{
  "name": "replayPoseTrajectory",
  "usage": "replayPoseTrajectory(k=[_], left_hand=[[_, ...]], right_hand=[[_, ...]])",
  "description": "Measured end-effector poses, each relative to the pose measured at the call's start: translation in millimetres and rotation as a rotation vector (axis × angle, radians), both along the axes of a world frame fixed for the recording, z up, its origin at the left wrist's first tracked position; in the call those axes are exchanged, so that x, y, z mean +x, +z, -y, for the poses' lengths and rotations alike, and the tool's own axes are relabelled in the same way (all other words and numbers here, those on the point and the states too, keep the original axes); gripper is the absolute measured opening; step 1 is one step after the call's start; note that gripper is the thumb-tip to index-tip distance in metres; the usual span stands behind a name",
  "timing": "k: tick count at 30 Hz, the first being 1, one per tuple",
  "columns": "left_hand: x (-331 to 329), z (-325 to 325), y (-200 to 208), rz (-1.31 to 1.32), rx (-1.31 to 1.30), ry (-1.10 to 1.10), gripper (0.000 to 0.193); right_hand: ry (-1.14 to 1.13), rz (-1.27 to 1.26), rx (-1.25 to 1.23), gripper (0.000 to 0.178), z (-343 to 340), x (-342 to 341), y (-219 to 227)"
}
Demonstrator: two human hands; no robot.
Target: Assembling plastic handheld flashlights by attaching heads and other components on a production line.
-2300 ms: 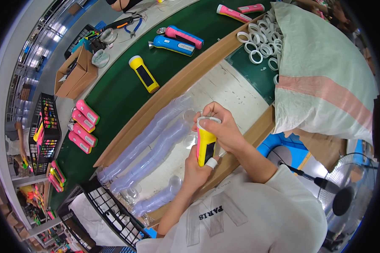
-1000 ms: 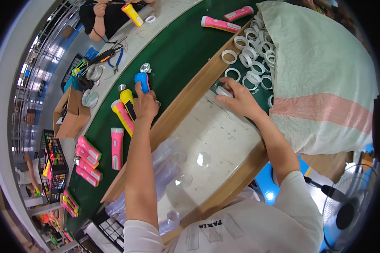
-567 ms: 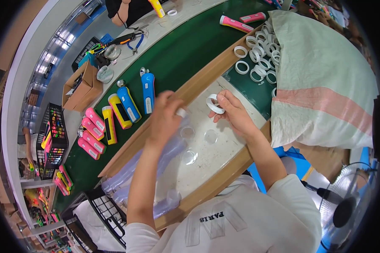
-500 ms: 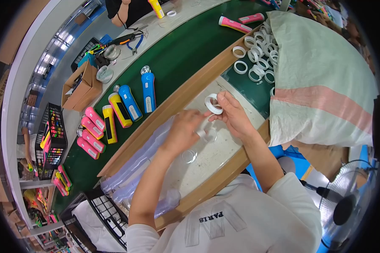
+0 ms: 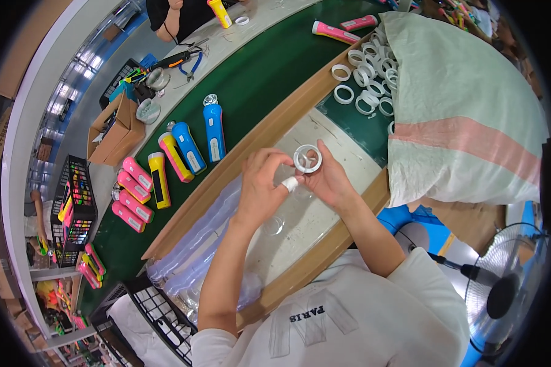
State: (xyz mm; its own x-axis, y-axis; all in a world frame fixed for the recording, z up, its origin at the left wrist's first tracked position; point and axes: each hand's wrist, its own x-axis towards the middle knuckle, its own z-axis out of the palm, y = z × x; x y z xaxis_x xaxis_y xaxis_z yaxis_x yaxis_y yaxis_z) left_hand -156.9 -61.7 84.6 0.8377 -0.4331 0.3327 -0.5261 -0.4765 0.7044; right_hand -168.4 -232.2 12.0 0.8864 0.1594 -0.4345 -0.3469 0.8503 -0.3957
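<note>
A white plastic ring is held up over the pale tray board, its round opening facing upward. My right hand grips its right side between thumb and fingers. From the other side, my left hand closes its fingertips and thumb on the ring's left edge; a white wrap covers the thumb tip. Whether a clear disc sits inside the ring I cannot tell. Below my hands a clear round disc lies on the board, and clear plastic sleeves lie along its left side.
Cardboard strips border the board. White rings are heaped at the far right beside a large woven sack. Pink, yellow and blue flashlights lie on the green table. A fan stands at right, a black basket near left.
My left hand has come up from the board to meet the ring. The ring has moved slightly down and turned to face upward, still in my right hand.
</note>
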Motion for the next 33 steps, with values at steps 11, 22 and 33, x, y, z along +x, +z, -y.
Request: replayPoseTrajectory(k=[11,22,33], left_hand=[[120,-83,-68,-0.197,0.572,0.697,0.05],[48,-94,29,-0.661,-0.511,0.304,0.047],[-61,-93,73,-0.796,-0.489,-0.081,0.056]], right_hand=[[0.064,-0.023,0.064,0.045,-2,10,10],[0.059,0.006,0.153,0.045,0,9,6],[0.111,0.052,-0.003,0.044,-12,-6,17]])
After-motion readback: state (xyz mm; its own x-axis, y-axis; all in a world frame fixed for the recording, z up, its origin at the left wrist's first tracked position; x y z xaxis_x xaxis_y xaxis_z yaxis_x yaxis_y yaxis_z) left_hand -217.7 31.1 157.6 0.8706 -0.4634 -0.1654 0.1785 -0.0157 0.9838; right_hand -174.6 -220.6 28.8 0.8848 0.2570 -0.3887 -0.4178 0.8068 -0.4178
